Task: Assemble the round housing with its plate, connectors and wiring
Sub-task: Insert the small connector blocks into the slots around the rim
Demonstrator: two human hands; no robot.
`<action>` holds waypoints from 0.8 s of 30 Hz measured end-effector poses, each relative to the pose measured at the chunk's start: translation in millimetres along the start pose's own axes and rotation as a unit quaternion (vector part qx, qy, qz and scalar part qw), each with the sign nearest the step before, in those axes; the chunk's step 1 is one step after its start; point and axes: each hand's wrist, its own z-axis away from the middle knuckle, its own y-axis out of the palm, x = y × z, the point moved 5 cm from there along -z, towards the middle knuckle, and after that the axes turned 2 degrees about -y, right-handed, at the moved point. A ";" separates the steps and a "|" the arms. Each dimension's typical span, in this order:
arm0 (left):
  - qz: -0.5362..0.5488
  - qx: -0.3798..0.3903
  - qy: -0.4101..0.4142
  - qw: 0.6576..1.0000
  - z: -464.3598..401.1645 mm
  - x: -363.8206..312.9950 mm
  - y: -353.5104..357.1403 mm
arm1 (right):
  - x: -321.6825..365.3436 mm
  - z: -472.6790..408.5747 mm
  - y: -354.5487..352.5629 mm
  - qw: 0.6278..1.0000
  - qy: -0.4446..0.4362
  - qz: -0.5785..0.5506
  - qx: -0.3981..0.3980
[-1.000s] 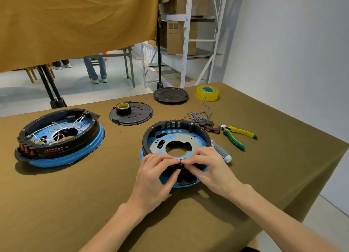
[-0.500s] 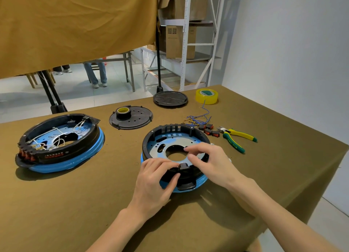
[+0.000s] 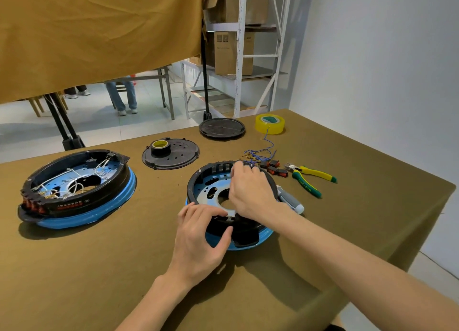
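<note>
Round housing (image 3: 198, 181) under both hands, left hand (image 3: 198, 236) gripping near rim, right hand (image 3: 250, 191) curled inside, grasp unclear

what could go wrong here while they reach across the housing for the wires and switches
1. The right hand reaches over the round housing toward the far rim; only the left hand steadies the near edge, so the housing might shift or tip.
2. The loose blue wires are tangled beside the red switches; pulling one could drag the rest.
3. The screwdriver lies against the housing under the right forearm and could be knocked and roll.
</note>
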 end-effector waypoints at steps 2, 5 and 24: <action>-0.005 0.000 0.001 1.000 -0.8 -0.2 0.5 | -2.3 3.1 0.5 1.000 0.021 0.011 0.009; -0.007 0.003 0.000 1.000 -1.0 -1.5 1.6 | -1.0 10.9 4.4 0.997 0.002 0.066 0.026; -0.083 -0.017 -0.009 0.996 -1.4 -2.8 10.6 | -17.6 28.6 5.8 0.986 -0.048 -0.111 0.119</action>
